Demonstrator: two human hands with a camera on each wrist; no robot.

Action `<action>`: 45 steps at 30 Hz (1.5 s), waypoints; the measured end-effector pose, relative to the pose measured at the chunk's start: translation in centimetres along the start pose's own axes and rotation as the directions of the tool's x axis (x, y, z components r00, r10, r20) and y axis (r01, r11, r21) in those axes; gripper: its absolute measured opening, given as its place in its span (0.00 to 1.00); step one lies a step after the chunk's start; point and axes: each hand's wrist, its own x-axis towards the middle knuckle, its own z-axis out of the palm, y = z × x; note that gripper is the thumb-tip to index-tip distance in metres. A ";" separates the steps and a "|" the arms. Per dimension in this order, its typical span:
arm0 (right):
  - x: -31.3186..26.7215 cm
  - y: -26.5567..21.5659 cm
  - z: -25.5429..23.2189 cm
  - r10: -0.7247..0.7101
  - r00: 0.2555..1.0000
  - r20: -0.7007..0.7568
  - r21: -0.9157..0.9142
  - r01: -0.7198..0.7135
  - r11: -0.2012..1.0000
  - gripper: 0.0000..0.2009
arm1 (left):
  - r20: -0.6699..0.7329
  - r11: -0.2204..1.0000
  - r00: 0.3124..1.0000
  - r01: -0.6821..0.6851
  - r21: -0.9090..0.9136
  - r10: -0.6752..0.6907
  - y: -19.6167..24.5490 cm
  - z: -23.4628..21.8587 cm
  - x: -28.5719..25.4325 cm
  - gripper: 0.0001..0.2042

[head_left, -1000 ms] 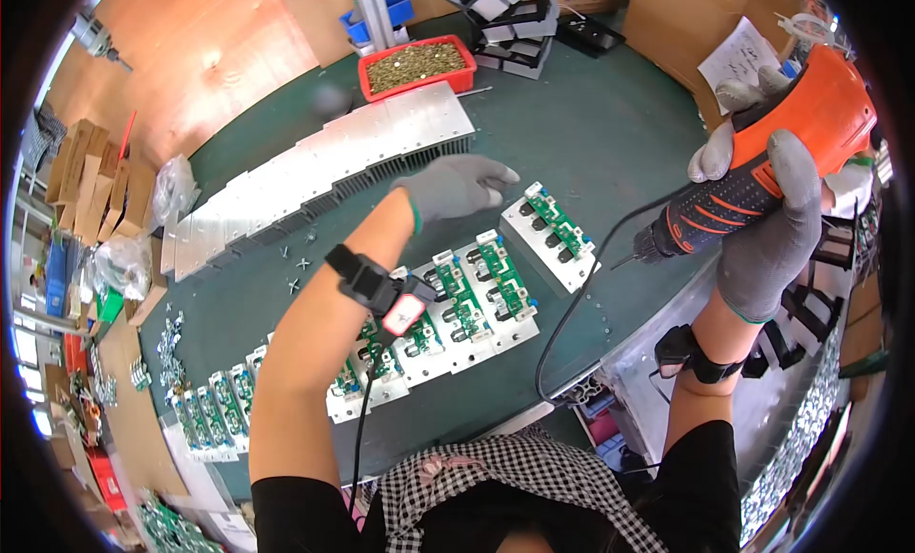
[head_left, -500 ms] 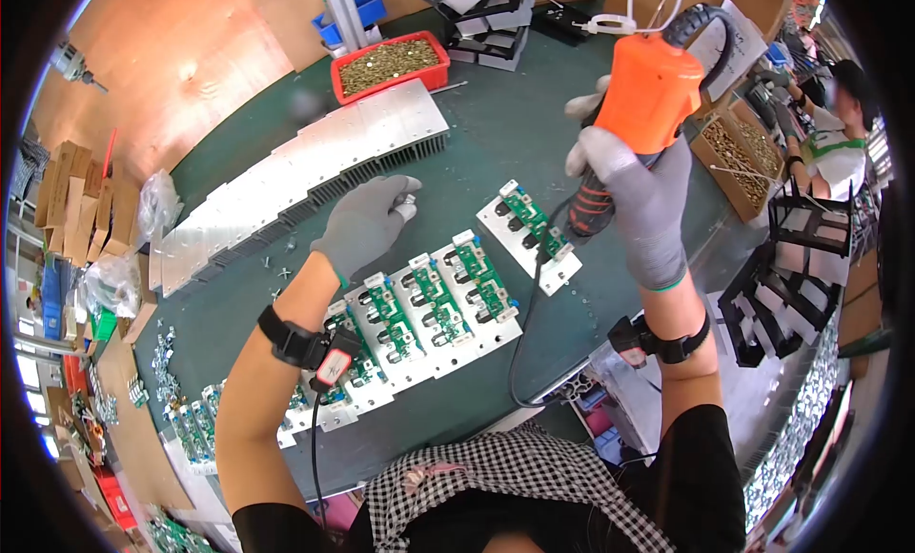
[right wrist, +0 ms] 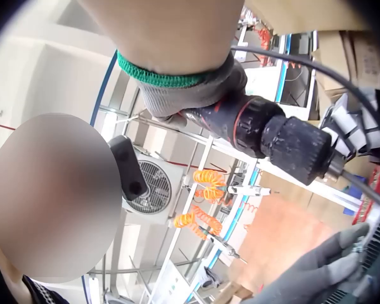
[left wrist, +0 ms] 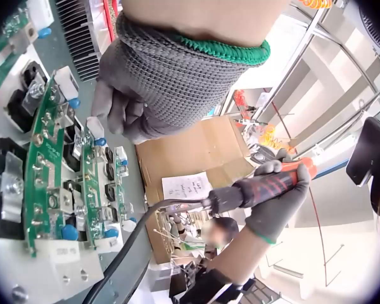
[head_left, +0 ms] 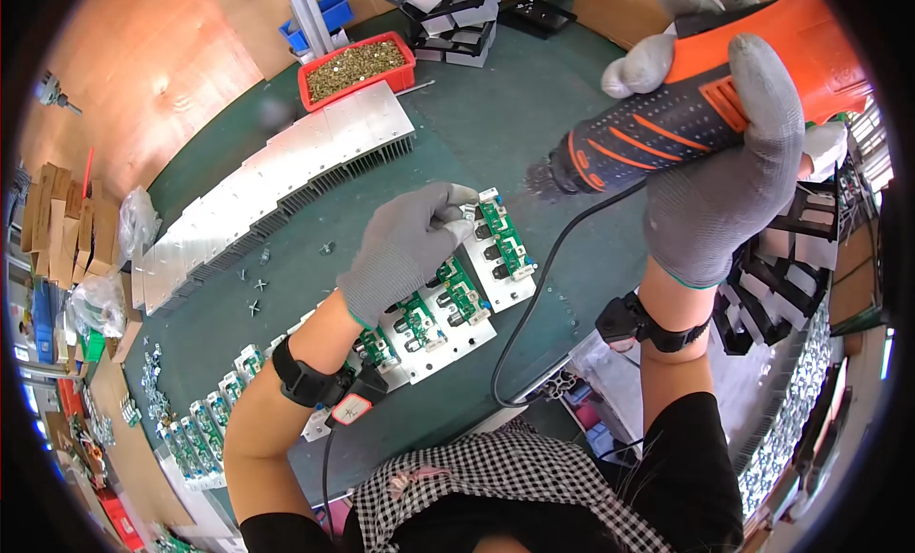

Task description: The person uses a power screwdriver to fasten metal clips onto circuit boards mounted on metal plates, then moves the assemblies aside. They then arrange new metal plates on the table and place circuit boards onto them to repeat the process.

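My gloved left hand [head_left: 410, 248] hovers over the rightmost green circuit board [head_left: 503, 241], which sits on a white plate. Its curled fingertips [head_left: 456, 215] pinch small metal screws at the board's far end. The left wrist view shows that hand [left wrist: 158, 82] just above the boards [left wrist: 44, 158]. My gloved right hand [head_left: 724, 191] grips an orange and black electric screwdriver [head_left: 667, 124], raised in the air to the right of the boards. Its chuck [head_left: 553, 177] points left and down toward the left hand. The chuck [right wrist: 291, 145] fills the right wrist view.
More boards on plates [head_left: 429, 315] run in a row down to the left. Finned aluminium plates [head_left: 276, 186] line the green table [head_left: 534, 86] behind. A red bin of screws [head_left: 355, 65] stands at the back. Black frames [head_left: 772, 286] stand right. The tool's cable [head_left: 534, 305] hangs over the front edge.
My left hand has moved right, from the bare mat to the rightmost board. The right hand has tipped the screwdriver from upright to pointing left and down, nearer the camera.
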 end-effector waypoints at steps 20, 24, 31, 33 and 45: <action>-1.3 3.0 0.5 -0.342 0.863 0.372 -0.164 0.423 0.891 0.16 | 0.022 0.965 0.994 0.109 -0.237 -0.107 -0.2 0.1 0.6 0.17; -0.9 2.9 0.4 -0.228 0.945 0.234 0.063 0.220 0.974 0.17 | -0.010 0.959 0.998 0.051 -0.279 -0.056 -1.0 0.0 0.4 0.17; -1.4 3.1 1.4 -0.041 0.994 0.103 0.087 0.032 0.996 0.16 | 0.003 0.945 0.993 0.117 -0.306 -0.122 -0.5 -0.1 0.1 0.19; -1.5 3.0 1.7 0.000 0.997 0.078 0.089 -0.007 0.996 0.16 | -0.022 0.952 0.994 0.100 -0.288 -0.111 -0.9 0.2 0.2 0.18; -1.8 4.1 2.3 0.218 0.974 -0.055 -0.050 -0.221 0.974 0.18 | -0.079 0.931 0.987 -0.108 0.348 0.144 -1.4 0.6 0.9 0.16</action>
